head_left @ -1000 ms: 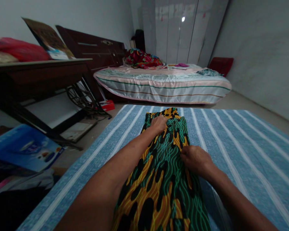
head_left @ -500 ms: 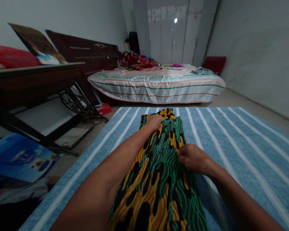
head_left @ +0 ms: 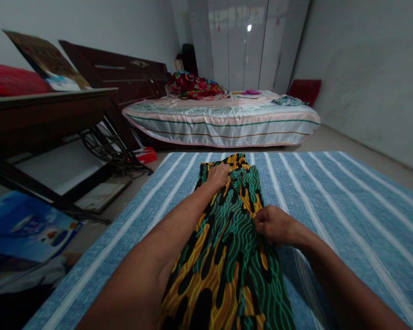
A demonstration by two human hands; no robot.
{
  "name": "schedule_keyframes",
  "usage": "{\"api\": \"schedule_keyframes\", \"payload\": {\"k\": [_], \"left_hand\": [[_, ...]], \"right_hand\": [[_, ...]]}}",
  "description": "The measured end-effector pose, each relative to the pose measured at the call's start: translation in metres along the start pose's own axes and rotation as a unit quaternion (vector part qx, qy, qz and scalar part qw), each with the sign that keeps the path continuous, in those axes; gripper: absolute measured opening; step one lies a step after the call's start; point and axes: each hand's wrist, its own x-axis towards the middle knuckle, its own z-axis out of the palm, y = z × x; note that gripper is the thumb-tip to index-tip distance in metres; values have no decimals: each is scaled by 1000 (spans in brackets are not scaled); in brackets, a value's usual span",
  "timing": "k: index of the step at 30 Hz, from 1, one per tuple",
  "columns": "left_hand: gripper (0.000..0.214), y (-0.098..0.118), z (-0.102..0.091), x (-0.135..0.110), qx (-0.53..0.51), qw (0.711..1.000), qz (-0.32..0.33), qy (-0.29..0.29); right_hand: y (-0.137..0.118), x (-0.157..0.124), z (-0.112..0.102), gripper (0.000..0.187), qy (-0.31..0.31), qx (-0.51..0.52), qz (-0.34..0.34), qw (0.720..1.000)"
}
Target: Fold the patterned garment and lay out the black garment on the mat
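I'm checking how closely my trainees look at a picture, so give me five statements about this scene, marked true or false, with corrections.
1. The left hand is farther up the patterned fabric than the right hand. True.
2. The patterned fabric lies on a plain white cover. False: it lies on a blue cover with white stripes.
3. The right hand is at the right-hand edge of the patterned fabric. True.
4. The red floral bundle is on the floor. False: it lies on the bed.
5. The blue box is to the left of the blue cover. True.
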Motion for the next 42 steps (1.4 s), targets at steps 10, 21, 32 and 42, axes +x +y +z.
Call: {"api": "schedule_keyframes", "payload": {"k": [10, 21, 32, 42], "left_hand": [[28, 0, 4, 0, 3, 1000, 24, 14], [25, 0, 0, -15, 42, 993, 108, 18], [22, 12, -20, -42, 29, 989, 135, 53], [50, -1, 1, -90, -67, 982, 171, -55]], "right_hand": [[5, 1, 3, 22, -34, 51, -18, 998], [8, 0, 6, 22, -74, 42, -7, 996], [13, 1, 6, 24, -96, 57, -7, 994], [17, 2, 7, 22, -110, 53, -6, 993]]}}
